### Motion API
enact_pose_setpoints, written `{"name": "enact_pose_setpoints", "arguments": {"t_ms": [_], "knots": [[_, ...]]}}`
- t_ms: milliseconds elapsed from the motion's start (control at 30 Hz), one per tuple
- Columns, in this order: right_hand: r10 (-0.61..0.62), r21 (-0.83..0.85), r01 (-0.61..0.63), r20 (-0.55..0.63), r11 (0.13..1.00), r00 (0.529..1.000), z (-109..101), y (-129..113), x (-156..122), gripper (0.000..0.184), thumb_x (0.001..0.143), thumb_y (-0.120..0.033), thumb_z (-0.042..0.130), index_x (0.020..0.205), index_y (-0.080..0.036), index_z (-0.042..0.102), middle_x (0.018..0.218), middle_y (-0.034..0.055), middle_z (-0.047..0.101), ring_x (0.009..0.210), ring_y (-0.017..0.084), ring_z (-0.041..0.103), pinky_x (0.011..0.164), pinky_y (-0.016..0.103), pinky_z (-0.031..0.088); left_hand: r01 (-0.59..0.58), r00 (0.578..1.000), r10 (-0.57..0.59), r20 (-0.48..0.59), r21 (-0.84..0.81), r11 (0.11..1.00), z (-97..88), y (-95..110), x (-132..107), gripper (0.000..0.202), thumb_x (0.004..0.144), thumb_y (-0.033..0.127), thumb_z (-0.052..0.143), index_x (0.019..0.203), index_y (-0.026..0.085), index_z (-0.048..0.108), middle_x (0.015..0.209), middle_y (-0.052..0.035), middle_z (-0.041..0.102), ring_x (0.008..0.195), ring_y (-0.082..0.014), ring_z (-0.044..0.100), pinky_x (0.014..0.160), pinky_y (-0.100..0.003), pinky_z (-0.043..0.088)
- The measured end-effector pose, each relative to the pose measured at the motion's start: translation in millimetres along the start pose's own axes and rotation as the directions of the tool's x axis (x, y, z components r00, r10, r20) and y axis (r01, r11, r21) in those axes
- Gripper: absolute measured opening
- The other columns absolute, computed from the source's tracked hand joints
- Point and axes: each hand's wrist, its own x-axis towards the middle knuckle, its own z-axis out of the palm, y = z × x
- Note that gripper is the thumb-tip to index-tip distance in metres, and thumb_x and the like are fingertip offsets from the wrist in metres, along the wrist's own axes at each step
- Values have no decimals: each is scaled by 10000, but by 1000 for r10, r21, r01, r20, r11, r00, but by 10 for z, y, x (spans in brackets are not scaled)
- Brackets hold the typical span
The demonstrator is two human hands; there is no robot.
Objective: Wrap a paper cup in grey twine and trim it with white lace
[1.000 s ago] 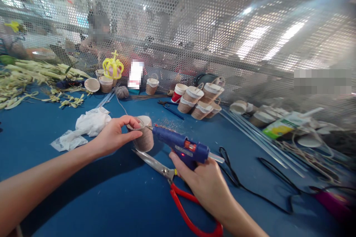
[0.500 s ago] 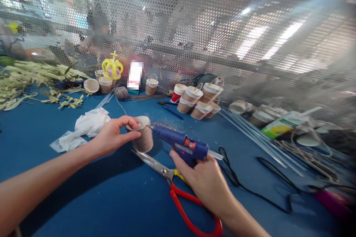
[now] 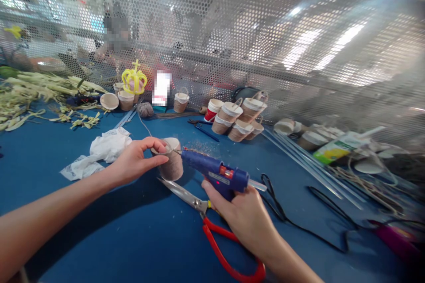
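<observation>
My left hand [image 3: 143,159] pinches the near left rim of a cup wrapped in grey-brown yarn [image 3: 172,167]. A strand of that yarn runs back from the rim to a grey yarn ball [image 3: 145,109]. In my right hand [image 3: 244,214] is a blue hot glue gun [image 3: 215,171], its nozzle tip at the cup's rim, close to my left fingertips. A clear glue stick pokes out of its rear. Scissors with red handles [image 3: 212,225] lie partly beneath my right hand and wrist. The inside of my left pinch is hidden.
White crumpled wrap [image 3: 111,145] lies left of the cup. Several wrapped cups [image 3: 229,112] stand stacked behind, near a perforated metal screen [image 3: 199,53]. Pliers [image 3: 206,131], clear glue sticks [image 3: 305,163] and a black cord [image 3: 312,232] lie on the blue table [image 3: 133,239]. Pale dried stalks [image 3: 40,90] fill the left.
Almost nothing differs. The glue gun's nozzle has shifted very slightly left along the cup's rim, while my left hand keeps its pinch.
</observation>
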Motion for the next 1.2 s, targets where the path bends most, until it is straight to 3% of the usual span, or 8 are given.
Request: {"name": "enact_pose_setpoints", "arguments": {"t_ms": [267, 467, 600, 1200], "knots": [[11, -31, -10, 21, 999, 1000, 17, -15, -22, 219, 761, -322, 503, 634, -162, 580, 530, 9, 591, 485, 148, 544, 526, 276, 485, 11, 1000, -12, 14, 23, 1000, -13, 6, -8, 146, 712, 305, 576, 719, 164, 541, 887, -59, 632, 901, -202, 562, 811, -345, 421], [15, -37, -15, 12, 999, 1000, 59, 31, -51, 204, 742, -332, 522, 723, -155, 621, 568, 21, 617, 515, 160, 561, 498, 275, 484, 10, 1000, -10, 14, 37, 999, -19, 5, -11, 139, 722, 304, 571, 726, 168, 544, 892, -54, 634, 902, -198, 564, 810, -347, 425], [43, -39, -43, 15, 998, 999, 51, -3, -37, 212, 734, -320, 507, 683, -150, 625, 531, 24, 604, 476, 161, 555, 476, 280, 479, 16, 1000, -16, 19, 31, 999, -15, 1, -6, 149, 714, 311, 575, 725, 166, 544, 887, -59, 633, 897, -205, 564, 812, -358, 423], [-27, -49, 27, -4, 998, 1000, -43, 6, 85, 229, 755, -292, 465, 621, -159, 594, 482, 13, 539, 441, 139, 499, 471, 267, 451, 18, 999, -17, 33, -30, 999, -5, -2, -16, 170, 701, 314, 589, 725, 164, 515, 890, -63, 610, 914, -209, 541, 830, -363, 400]]}}
